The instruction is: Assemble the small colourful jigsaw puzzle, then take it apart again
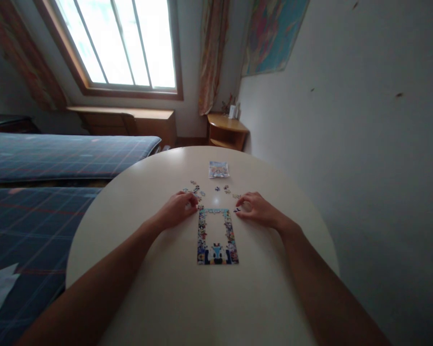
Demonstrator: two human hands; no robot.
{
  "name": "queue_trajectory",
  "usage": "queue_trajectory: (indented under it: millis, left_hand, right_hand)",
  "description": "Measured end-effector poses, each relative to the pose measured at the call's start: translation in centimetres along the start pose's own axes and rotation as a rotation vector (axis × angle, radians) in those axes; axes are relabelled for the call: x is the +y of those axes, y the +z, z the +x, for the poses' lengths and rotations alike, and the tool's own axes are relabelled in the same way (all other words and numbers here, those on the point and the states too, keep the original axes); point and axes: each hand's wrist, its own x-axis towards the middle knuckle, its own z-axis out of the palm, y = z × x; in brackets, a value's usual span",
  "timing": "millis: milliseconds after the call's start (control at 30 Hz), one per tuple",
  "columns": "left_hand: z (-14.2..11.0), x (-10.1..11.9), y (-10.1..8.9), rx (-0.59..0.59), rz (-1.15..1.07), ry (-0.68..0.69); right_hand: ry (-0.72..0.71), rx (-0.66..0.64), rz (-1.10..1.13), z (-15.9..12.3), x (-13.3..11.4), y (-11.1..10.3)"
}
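A jigsaw puzzle (202,240) lies on the white round table (166,298). Its border is joined around a bare middle, and a blue figure's face shows at the near edge. My left hand (182,207) rests beside the far left corner, fingers curled with a small gap to the thumb, close to loose puzzle pieces (192,191). To the right of the puzzle, my right hand (255,209) is curved with thumb and index finger apart. A dark loose piece (237,210) lies between those fingertips, apparently on the table.
More loose pieces (227,190) are scattered beyond the puzzle. Farther back lies a small picture card or packet (218,169). A bed with a plaid cover (57,156) stands left of the table, a wall (375,192) to the right. A corner shelf (227,123) is behind.
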Motion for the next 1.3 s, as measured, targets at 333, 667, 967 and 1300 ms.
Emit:
queue_trajectory:
  millis: [333, 667, 967, 1300]
  left_hand:
    - [-0.2, 0.8, 0.8, 0.034, 0.063, 0.018]
    - [0.2, 0.8, 0.9, 0.048, 0.043, 0.045]
    - [-0.3, 0.2, 0.6, -0.012, 0.093, 0.142]
    - [0.3, 0.3, -0.1, -0.041, 0.139, 0.202]
  right_hand:
    - [-0.003, -0.005, -0.011, 0.1, -0.2, 0.2]
    - [0.002, -0.017, -0.02, 0.1, -0.5, 0.1]
    - [-0.011, -0.011, -0.017, 0.2, -0.3, 0.3]
    - [-0.002, -0.028, -0.024, 0.1, -0.4, 0.1]
